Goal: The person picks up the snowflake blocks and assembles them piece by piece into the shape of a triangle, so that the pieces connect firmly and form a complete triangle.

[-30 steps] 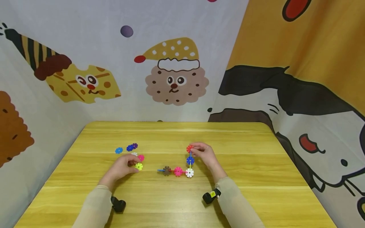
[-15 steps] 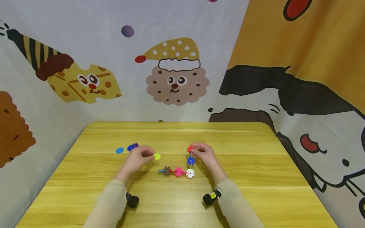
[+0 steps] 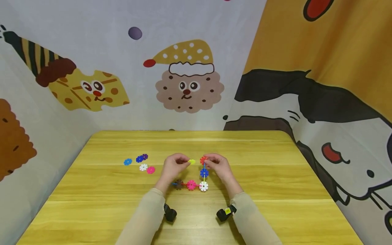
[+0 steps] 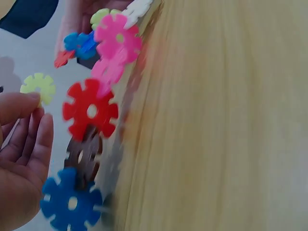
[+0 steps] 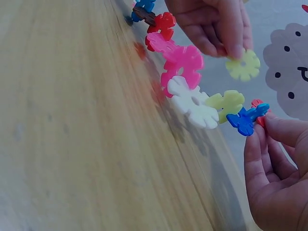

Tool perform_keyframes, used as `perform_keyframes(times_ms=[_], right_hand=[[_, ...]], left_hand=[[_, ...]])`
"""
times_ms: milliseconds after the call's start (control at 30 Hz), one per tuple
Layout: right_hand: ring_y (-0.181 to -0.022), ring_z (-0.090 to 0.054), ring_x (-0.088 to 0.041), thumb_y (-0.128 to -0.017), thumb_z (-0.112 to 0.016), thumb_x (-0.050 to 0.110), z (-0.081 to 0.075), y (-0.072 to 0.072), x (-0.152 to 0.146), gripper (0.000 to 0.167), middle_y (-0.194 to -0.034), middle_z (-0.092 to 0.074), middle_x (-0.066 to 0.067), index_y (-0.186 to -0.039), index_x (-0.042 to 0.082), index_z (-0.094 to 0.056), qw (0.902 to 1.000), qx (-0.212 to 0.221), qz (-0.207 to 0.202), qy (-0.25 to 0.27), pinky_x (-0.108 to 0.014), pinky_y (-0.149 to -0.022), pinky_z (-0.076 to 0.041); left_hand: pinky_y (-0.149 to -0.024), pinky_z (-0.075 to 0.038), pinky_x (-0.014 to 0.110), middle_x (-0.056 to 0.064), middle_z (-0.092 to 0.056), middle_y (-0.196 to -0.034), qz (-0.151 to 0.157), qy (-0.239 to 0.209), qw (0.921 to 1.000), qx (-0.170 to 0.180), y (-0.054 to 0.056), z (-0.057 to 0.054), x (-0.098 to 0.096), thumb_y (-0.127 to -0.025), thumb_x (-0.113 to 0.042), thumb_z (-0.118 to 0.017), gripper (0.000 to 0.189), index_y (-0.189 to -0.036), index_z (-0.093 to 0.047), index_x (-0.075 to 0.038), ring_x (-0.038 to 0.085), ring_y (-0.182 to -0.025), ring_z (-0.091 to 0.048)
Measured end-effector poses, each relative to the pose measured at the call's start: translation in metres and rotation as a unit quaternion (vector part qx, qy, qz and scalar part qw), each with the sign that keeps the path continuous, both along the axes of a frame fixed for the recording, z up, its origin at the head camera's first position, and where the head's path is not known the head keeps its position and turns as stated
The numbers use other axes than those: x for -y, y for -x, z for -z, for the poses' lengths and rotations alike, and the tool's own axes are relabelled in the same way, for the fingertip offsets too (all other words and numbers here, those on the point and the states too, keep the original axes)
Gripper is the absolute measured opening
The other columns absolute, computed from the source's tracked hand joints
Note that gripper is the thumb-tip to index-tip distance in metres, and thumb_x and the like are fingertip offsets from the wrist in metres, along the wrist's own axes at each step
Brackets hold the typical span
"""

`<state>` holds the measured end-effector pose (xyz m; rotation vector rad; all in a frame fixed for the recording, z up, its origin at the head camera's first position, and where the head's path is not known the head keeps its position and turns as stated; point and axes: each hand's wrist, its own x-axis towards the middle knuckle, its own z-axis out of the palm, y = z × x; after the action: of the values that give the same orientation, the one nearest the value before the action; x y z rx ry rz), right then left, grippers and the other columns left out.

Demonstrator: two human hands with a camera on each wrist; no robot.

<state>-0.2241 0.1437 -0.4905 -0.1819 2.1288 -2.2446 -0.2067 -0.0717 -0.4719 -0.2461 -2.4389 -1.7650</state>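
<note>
My left hand (image 3: 174, 167) pinches a yellow notched plastic disc (image 4: 39, 87) between thumb and fingertips, a short way left of the red end disc. With thumb and fingers, my right hand (image 3: 219, 165) pinches that red disc (image 3: 203, 160) at the far end of an L-shaped chain of interlocked discs. From there the chain runs through a blue disc (image 3: 204, 173) and a yellow one (image 5: 226, 104) to the white corner disc (image 3: 203, 186). It then goes left through pink (image 3: 191, 185), red (image 4: 90, 109) and brown (image 4: 84, 157) discs to a blue one (image 4: 72, 201).
Loose discs lie on the wooden table (image 3: 101, 190) at the left: light blue (image 3: 127, 162), dark blue (image 3: 139, 159), purple (image 3: 145, 157), white (image 3: 143, 167) and pink (image 3: 151, 169). A cartoon-printed cloth (image 3: 122, 20) hangs behind the table.
My left hand has carried the yellow disc rightward from beside the loose discs to near the red end disc. My right hand has stayed in place, holding the chain's end.
</note>
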Motion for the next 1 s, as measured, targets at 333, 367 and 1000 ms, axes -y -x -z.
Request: perform_keyframes(times_ms=[333, 367, 1000], right_hand=[[-0.073, -0.064, -0.012, -0.091, -0.066, -0.006, -0.001, -0.001, 0.002, 0.023, -0.082, -0.066, -0.004, -0.114, -0.012, -0.065, 1.0000, -0.009, 0.004, -0.001, -0.026, -0.069, -0.057], [-0.073, -0.064, -0.013, -0.092, -0.066, -0.006, -0.001, -0.001, 0.002, 0.023, -0.082, -0.066, -0.004, -0.114, -0.012, -0.065, 1.0000, -0.009, 0.002, -0.001, -0.026, -0.069, -0.057], [-0.071, -0.064, -0.012, -0.092, -0.067, -0.003, 0.002, 0.000, 0.007, 0.017, -0.081, -0.067, -0.005, -0.108, -0.011, -0.069, 0.9994, -0.013, 0.031, -0.011, -0.024, -0.067, -0.057]], left_hand=[[-0.071, -0.056, 0.031, 0.004, -0.072, -0.082, -0.011, 0.002, 0.9996, -0.025, 0.007, 0.003, -0.018, -0.081, 0.002, -0.078, 0.009, -0.088, -0.075, -0.003, 0.016, -0.075, -0.065], [-0.071, -0.055, 0.030, 0.005, -0.072, -0.082, -0.011, 0.001, 0.9995, -0.029, 0.007, 0.004, -0.019, -0.081, 0.002, -0.078, 0.009, -0.088, -0.075, -0.002, 0.016, -0.075, -0.065], [-0.071, -0.056, 0.030, 0.005, -0.073, -0.083, -0.013, 0.018, 0.9962, -0.084, 0.011, 0.007, -0.024, -0.079, -0.002, -0.082, 0.007, -0.083, -0.076, -0.001, 0.019, -0.077, -0.067]])
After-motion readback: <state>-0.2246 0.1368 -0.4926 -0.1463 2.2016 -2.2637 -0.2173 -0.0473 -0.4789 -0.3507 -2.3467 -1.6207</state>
